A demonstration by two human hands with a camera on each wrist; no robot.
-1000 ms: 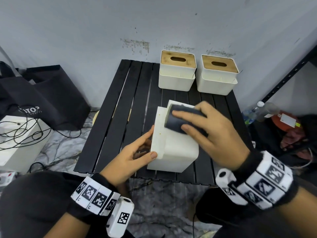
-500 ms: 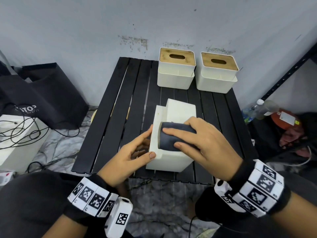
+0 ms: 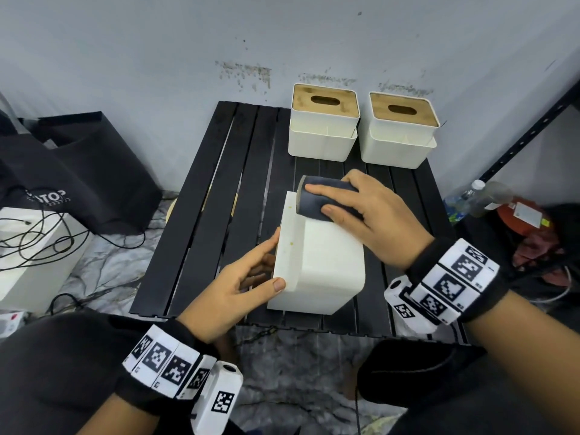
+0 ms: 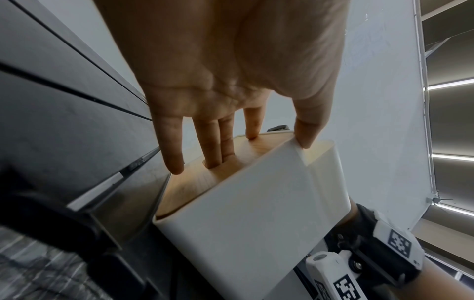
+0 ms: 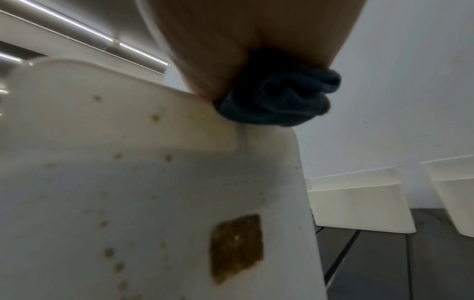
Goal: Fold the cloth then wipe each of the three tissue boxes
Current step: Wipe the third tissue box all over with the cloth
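A white tissue box (image 3: 323,262) lies on its side near the front of the black slatted table (image 3: 219,215), wooden lid to the left. My left hand (image 3: 266,265) holds it there: fingers (image 4: 215,142) on the lid, thumb on the upper edge. At the far end of the box's upper face, my right hand (image 3: 318,199) grips a folded dark blue cloth (image 3: 310,204) and presses it down. The right wrist view shows the cloth (image 5: 277,101) bunched under the palm, above a box face (image 5: 128,182) with brown specks and a square brown patch. Two more lidded boxes (image 3: 323,133) (image 3: 398,139) stand upright by the wall.
A black bag (image 3: 78,171) and a white unit with cables (image 3: 31,246) sit on the floor to the left. At the right are a black shelf upright (image 3: 527,133), a plastic bottle (image 3: 480,196) and red clutter. The table's left slats are bare.
My right hand slid the cloth toward me along the box's upper face, then back to the far end. The left hand and the box stayed put.
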